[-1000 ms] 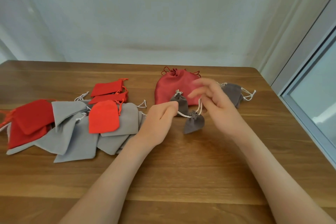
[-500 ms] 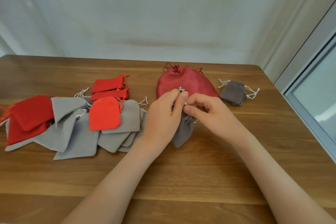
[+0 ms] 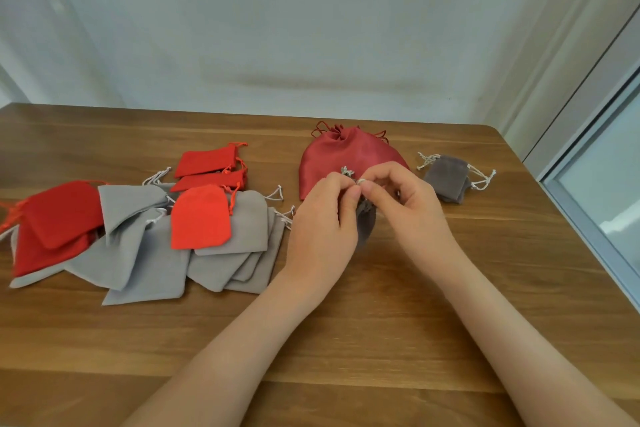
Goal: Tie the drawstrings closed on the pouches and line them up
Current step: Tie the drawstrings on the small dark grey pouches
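Observation:
A small dark grey pouch [image 3: 366,222] hangs between my hands over the wooden table [image 3: 346,340]. My left hand [image 3: 320,229] and my right hand [image 3: 405,204] meet fingertip to fingertip at its neck, both pinching its white drawstring [image 3: 347,172]. Most of the pouch is hidden behind my fingers. Behind them lies a large dark red satin pouch [image 3: 346,156], cinched at the top. Another dark grey pouch [image 3: 448,178] with white cords lies to the right. A loose heap of flat light grey pouches [image 3: 149,253] and red pouches [image 3: 59,215] covers the left of the table.
The table's far edge meets a pale wall [image 3: 311,28]. A window frame [image 3: 588,218] runs along the right edge of the table. Bare wood shows in front of my forearms.
One second ago my hands were apart, stretching the cord of the grey pouch. They have come together at its neck and stayed there, fingertips working the drawstring.

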{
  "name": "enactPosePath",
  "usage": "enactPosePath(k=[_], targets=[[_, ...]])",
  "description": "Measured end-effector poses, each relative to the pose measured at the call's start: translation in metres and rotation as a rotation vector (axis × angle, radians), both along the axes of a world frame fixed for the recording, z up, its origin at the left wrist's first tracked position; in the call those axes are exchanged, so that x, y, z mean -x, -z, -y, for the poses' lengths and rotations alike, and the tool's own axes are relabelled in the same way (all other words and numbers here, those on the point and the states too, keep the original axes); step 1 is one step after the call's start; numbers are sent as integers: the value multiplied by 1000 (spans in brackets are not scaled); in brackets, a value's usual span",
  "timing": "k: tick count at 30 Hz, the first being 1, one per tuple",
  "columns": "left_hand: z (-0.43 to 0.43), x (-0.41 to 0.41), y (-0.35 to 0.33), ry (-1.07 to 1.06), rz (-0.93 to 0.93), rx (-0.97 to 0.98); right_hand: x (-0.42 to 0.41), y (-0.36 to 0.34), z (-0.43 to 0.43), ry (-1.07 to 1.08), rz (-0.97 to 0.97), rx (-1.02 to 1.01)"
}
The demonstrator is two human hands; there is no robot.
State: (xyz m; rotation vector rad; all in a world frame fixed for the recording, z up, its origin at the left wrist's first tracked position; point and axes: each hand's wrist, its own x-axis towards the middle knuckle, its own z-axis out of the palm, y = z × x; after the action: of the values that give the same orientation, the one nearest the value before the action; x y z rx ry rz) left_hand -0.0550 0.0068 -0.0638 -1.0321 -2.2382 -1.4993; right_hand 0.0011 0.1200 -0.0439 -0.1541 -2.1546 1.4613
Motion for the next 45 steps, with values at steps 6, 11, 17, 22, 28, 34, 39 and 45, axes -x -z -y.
enactPosePath(k=[6,11,17,22,28,34,39,45], targets=[[-4,-3,-1,27,267,-82,1,3,-2,72,-9,-41],[-5,-1,1,57,426,-195,-1,-1,-6,-49,70,-31],[-4,0,1,138,417,-197,-1,-3,-10,-34,43,55],[-3,4,-1,262,424,-160,-1,1,-12,26,-2,25],[-1,6,-3,421,599,-97,0,4,-16,8,-39,-13],[2,13,-1,395,460,9,-2,2,-16,4,5,-135],[-2,12,4,161,413,-168,-3,2,-15,18,195,-272],[-2,7,-1,222,518,-376,0,-2,-11,-89,268,-174]])
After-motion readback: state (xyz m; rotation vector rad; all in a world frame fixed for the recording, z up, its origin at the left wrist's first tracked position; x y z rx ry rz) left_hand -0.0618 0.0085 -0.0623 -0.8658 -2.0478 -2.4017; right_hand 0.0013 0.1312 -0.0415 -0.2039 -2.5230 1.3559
